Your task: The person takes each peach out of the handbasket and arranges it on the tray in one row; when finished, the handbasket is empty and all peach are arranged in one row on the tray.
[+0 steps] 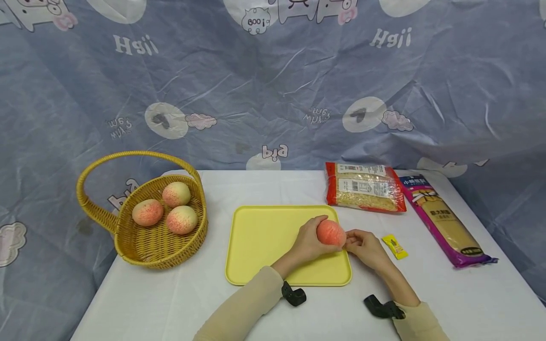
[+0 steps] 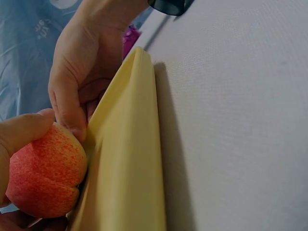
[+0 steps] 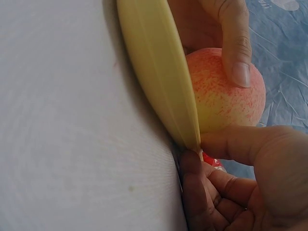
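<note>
The left hand (image 1: 308, 242) wraps its fingers and thumb round a peach (image 1: 331, 233) above the right side of a shallow yellow rectangular tray with rounded corners (image 1: 264, 237). Just beside it, the right hand (image 1: 368, 247) pinches the tray's right rim, thumb on the upper side and fingers beneath. Whether the peach touches the tray cannot be told.

The tray's left half lies bare, and a strip of white tablecloth (image 1: 141, 303) runs between its left edge and a round woven yellow basket with a tall hoop handle (image 1: 181, 255). Right of the tray the gap to a small yellow wrapped packet (image 1: 395, 246) is narrower, and the right hand fills part of it.

The held peach is coral-red, speckled, fading to yellow, with a crease down one side. Three paler speckled peaches (image 1: 182, 219) sit in the basket.

Behind the packet, a red-edged clear bag of pale grains (image 1: 364, 195) carries white labels with a barcode. A long purple-and-yellow package (image 1: 445, 215) bears Chinese characters. The grey-blue printed curtain (image 1: 256, 85) reads "BOO" and an upside-down "Pig".
</note>
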Motion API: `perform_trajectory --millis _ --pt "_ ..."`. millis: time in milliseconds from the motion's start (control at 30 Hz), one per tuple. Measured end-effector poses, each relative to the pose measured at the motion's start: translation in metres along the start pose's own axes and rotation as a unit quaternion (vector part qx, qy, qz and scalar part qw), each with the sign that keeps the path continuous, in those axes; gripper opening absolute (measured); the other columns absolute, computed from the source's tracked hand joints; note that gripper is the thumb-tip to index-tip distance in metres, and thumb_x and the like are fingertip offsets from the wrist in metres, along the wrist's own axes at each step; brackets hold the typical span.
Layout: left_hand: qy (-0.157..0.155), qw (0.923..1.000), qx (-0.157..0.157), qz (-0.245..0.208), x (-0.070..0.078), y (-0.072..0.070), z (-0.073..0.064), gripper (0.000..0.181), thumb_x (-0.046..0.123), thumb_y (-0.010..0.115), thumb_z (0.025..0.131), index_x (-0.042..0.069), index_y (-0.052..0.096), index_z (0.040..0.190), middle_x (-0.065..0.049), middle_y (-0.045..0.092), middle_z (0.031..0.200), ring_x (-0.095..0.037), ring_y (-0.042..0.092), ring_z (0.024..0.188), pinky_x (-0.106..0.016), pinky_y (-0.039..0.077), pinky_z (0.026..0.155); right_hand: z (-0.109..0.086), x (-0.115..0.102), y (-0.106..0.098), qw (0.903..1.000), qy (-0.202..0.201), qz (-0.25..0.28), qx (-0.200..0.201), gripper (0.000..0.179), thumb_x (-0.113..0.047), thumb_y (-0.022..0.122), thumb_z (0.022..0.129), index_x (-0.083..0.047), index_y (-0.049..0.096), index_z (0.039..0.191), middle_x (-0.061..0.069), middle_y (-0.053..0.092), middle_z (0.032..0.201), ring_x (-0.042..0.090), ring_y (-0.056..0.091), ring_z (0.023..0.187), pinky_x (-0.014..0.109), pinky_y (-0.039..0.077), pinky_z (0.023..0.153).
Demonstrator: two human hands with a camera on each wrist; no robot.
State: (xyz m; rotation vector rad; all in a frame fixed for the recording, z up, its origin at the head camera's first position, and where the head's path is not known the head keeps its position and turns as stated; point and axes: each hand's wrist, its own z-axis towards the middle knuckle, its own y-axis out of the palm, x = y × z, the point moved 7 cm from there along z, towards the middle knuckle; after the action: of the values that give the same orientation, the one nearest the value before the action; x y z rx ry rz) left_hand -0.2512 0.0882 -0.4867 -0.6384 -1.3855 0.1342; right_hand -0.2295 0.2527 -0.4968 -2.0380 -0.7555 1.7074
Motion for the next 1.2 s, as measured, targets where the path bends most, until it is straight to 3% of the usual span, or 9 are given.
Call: perform_trajectory --millis 300,467,633,733,800,900,1000,1067,1200 --pt "0.017 0.9996 -0.001 0.021 0.001 -0.005 -0.006 0.090 0.040 0.088 0.069 0.017 0.045 0.144 0.000 0.053 0.137 -0.019 0.051 0.124 -0.035 0.049 0.098 0.000 0.000 0.001 1.0000 0.004 -0.002 -0.001 0.031 -0.014 0.065 0.091 0.004 0.063 0.117 0.008 0.064 0.089 0.015 0.054 0.078 0.023 0.046 0.065" --pt "0.060 0.9972 0.027 0.034 0.010 -0.033 -0.022 0.088 0.044 0.085 0.071 0.016 0.045 0.144 0.000 0.049 0.142 -0.021 0.050 0.126 -0.038 0.048 0.099 0.000 0.001 0.002 1.0000 0.004 0.000 0.000 0.032 -0.014 0.066 0.091 0.005 0.063 0.117 0.008 0.065 0.090 0.015 0.054 0.078 0.022 0.046 0.065" --pt "0.158 0.9810 0.109 0.026 0.028 -0.097 -0.051 0.072 0.029 0.085 0.074 0.011 0.053 0.136 -0.006 0.055 0.135 -0.026 0.055 0.121 -0.041 0.051 0.095 0.000 0.001 0.002 0.9999 0.014 -0.001 0.000 0.034 -0.016 0.067 0.091 0.004 0.063 0.118 0.008 0.064 0.091 0.014 0.054 0.078 0.022 0.046 0.064" --pt "0.210 0.9565 0.201 0.028 0.029 -0.150 -0.075 0.062 0.019 0.085 0.072 0.007 0.060 0.127 -0.009 0.061 0.126 -0.027 0.058 0.114 -0.044 0.052 0.091 -0.001 0.000 0.001 0.9998 0.018 -0.002 -0.002 0.035 -0.017 0.068 0.091 0.003 0.063 0.118 0.007 0.064 0.091 0.014 0.053 0.077 0.022 0.046 0.064" --pt "0.222 0.9378 0.265 0.032 0.025 -0.188 -0.093 0.056 0.013 0.084 0.071 0.005 0.063 0.123 -0.012 0.063 0.122 -0.028 0.059 0.111 -0.042 0.052 0.090 -0.001 -0.001 0.001 0.9998 0.018 -0.003 -0.003 0.035 -0.018 0.068 0.091 0.003 0.062 0.118 0.007 0.064 0.091 0.014 0.053 0.077 0.022 0.046 0.064" --pt "0.211 0.9088 0.357 0.047 0.011 -0.242 -0.117 0.050 0.005 0.082 0.072 0.001 0.065 0.118 -0.016 0.064 0.117 -0.028 0.059 0.107 -0.031 0.051 0.089 -0.002 -0.001 0.001 0.9998 0.020 -0.002 -0.002 0.036 -0.018 0.069 0.090 0.003 0.063 0.118 0.007 0.064 0.091 0.014 0.053 0.077 0.022 0.046 0.064" --pt "0.165 0.8889 0.423 0.060 -0.012 -0.285 -0.136 0.046 0.001 0.081 0.072 0.000 0.065 0.115 -0.018 0.064 0.113 -0.019 0.056 0.104 -0.023 0.045 0.088 -0.002 -0.001 0.000 0.9998 0.021 -0.005 -0.003 0.037 -0.019 0.069 0.090 0.004 0.062 0.119 0.008 0.064 0.092 0.014 0.054 0.078 0.022 0.046 0.065" --pt "0.130 0.8832 0.444 0.075 -0.028 -0.304 -0.143 0.048 0.001 0.080 0.072 -0.001 0.064 0.117 -0.021 0.062 0.112 -0.014 0.052 0.102 -0.024 0.040 0.089 -0.001 -0.001 0.000 0.9997 0.023 -0.008 -0.003 0.038 -0.019 0.069 0.090 0.004 0.062 0.119 0.007 0.064 0.092 0.013 0.054 0.078 0.022 0.046 0.065" --pt "0.064 0.8917 0.436 0.103 -0.058 -0.323 -0.149 0.056 0.006 0.082 0.072 -0.004 0.060 0.122 -0.026 0.056 0.117 -0.022 0.047 0.102 -0.038 0.035 0.090 -0.001 0.000 0.002 0.9998 0.021 -0.006 -0.004 0.037 -0.019 0.069 0.090 0.004 0.062 0.119 0.007 0.065 0.092 0.013 0.054 0.078 0.022 0.047 0.065"
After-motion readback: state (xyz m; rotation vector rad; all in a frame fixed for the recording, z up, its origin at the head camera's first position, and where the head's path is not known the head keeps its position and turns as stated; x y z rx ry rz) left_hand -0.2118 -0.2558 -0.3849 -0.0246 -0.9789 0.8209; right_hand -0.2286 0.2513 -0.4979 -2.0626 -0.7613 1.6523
